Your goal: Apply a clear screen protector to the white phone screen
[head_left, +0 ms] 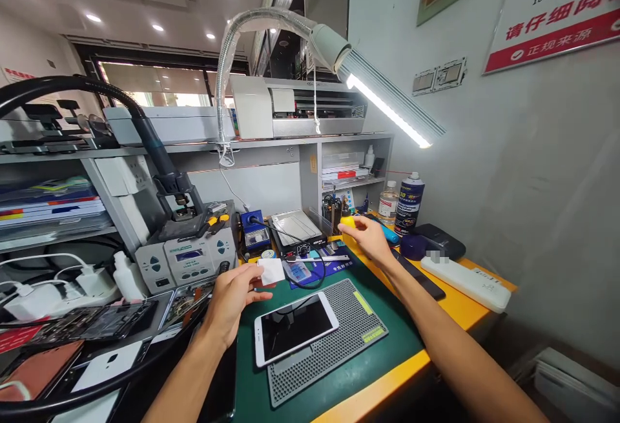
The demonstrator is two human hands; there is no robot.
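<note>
My left hand (235, 294) pinches a small white square wipe (271, 271) between thumb and fingers, above the green mat (397, 339). Farther back on the right, my right hand (371, 239) has its fingers closed on a small yellow object (347, 222), perhaps a bottle or its cap; its full shape is hidden. Between my forearms lies a white smartphone (298, 326) with a dark screen facing up. It rests partly on a grey perforated pad (320, 371), tilted on the mat.
A lit lamp (387, 106) arches overhead. At the left stand a soldering station (194, 258) and phone parts (92, 326). A spray can (409, 203), clear bottle (388, 200) and long white box (465, 281) stand right. Behind my hands is a blue sheet (334, 267).
</note>
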